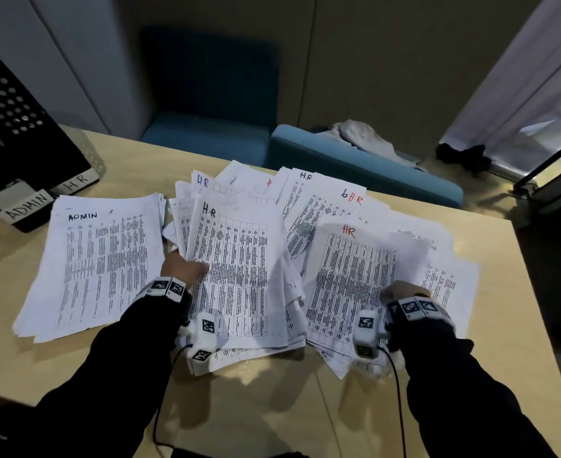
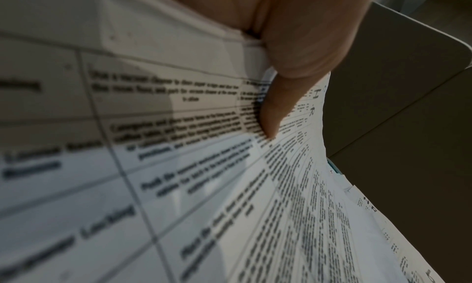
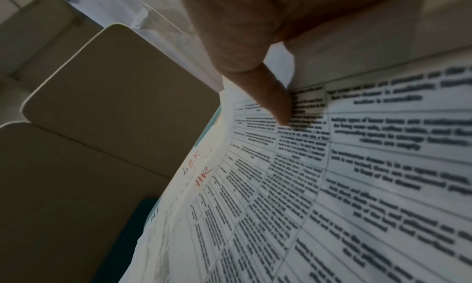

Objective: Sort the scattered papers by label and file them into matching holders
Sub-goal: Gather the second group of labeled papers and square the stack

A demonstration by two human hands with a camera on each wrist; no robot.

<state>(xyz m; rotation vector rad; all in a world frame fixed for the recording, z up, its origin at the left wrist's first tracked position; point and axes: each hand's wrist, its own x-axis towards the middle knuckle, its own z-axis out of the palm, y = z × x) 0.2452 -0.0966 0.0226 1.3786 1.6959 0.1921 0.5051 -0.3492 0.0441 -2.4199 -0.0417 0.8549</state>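
Observation:
Printed sheets cover the wooden table (image 1: 272, 408). A pile headed ADMIN (image 1: 100, 266) lies at the left. A stack headed HR in black (image 1: 236, 259) sits in the middle. My left hand (image 1: 191, 267) grips its left edge, with the thumb (image 2: 275, 109) pressed on the top sheet and the fingers hidden beneath. Further right lies a sheet headed HR in red (image 1: 348, 276), among more fanned-out HR sheets. My right hand (image 1: 401, 290) pinches this bundle at its right side, thumb (image 3: 277, 105) on top. A lifted sheet hides the fingers.
Black perforated file holders stand at the far left, with tags reading ADMIN (image 1: 28, 206) and HR (image 1: 74, 183). Beyond the table are blue seats (image 1: 355, 166), one with a grey cloth (image 1: 368, 137) on it. The table's right edge runs close to the right pile.

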